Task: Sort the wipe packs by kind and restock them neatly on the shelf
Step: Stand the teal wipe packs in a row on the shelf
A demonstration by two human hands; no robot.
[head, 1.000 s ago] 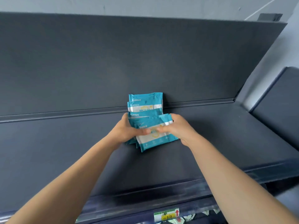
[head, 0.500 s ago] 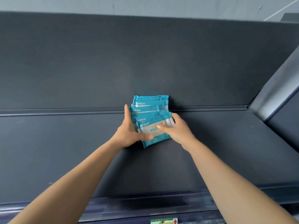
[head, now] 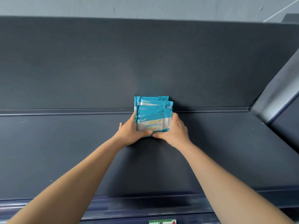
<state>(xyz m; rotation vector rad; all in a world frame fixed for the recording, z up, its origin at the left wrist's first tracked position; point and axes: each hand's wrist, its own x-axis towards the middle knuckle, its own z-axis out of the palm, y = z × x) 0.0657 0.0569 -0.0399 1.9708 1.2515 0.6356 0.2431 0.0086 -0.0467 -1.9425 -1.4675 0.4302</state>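
Mia: Dark grey metal shelf point(head: 64, 151) fills most of the view. It has a tall dark grey back panel point(head: 145, 62) behind it and a pale grey wall point(head: 145, 5) above. What are the hands doing?

Tom: Both are on the teal and white plastic wipe packs point(head: 152, 110). The left hand point(head: 129, 133) wraps round the left side of the pile, with its thumb on the front pack's bottom edge. The right hand point(head: 175, 131) wraps round the right side the same way. The two thumbs nearly touch.

Mia: Are the hands wide open?

Tom: No. The fingers are bent round the packs and hold them from both sides.

Mia: Where is the pile?

Tom: On the shelf, near the middle, right up by the back panel. The packs stand one behind the other, and the back ones poke up higher.

Mia: Is there room around it?

Tom: Lots. The shelf top stretches far to the left of the pile. To the right it goes up to the slanted grey side panel point(head: 278, 94). The shelf's front lip point(head: 145, 202) is well apart from the pile. A green and white price label point(head: 162, 221) sits below it.
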